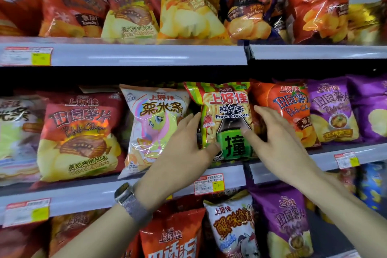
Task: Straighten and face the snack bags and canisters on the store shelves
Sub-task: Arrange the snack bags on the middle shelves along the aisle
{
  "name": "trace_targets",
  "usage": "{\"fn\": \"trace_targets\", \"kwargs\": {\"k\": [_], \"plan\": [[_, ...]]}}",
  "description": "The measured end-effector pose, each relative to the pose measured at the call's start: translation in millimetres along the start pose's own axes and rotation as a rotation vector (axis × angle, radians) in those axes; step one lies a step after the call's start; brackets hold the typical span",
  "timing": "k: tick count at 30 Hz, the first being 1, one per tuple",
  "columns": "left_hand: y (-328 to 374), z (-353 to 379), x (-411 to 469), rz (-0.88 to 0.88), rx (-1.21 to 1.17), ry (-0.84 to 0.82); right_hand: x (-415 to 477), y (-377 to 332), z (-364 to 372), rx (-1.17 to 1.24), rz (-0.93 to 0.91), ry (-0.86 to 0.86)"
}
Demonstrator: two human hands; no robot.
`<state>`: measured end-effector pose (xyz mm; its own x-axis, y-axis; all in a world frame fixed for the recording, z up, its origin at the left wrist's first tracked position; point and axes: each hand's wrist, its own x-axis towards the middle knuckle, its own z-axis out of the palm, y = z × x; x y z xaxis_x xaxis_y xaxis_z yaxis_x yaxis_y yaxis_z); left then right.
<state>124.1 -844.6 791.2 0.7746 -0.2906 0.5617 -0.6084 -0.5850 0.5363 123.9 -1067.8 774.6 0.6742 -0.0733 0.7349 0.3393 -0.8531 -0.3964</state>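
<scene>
A silver mesh-band watch [129, 201] on the wrist, the left hand [188, 148] and right hand [278, 142] each clasped a side of the glossy green-and-red foil prawn cracker bag [228, 107], thumbs on its front, mid-row on the grey metal middle shelf [104, 195]. The bag appeared mid-facing. Next it likely needed squaring between the white corn-stick bag [150, 123] and the orange chip bag [287, 107].

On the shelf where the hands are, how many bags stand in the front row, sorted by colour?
White bags: 2 (one cut off at the left edge)
Red bag: 1
Green bag: 1
Orange bag: 1
Purple bags: 2
Total: 7
</scene>
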Motion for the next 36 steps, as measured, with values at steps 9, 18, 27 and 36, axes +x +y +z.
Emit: {"fn": "trace_targets", "kwargs": {"k": [9, 18, 27, 36], "plan": [[0, -76, -64, -0.117, 0.413, 0.015, 5, -85, 18, 0.032, -0.295, -0.054], [-49, -158, -111, -0.499, 0.677, 0.186, 9, -169, 75, 0.133, -0.427, -0.269], [-92, -221, -141, -0.74, 0.755, 0.277, 21, -217, 131, 0.216, -0.411, -0.525], [-163, -266, -124, -0.726, 0.65, 0.363, -2, -231, 151, 0.462, -0.259, -0.573]]}}
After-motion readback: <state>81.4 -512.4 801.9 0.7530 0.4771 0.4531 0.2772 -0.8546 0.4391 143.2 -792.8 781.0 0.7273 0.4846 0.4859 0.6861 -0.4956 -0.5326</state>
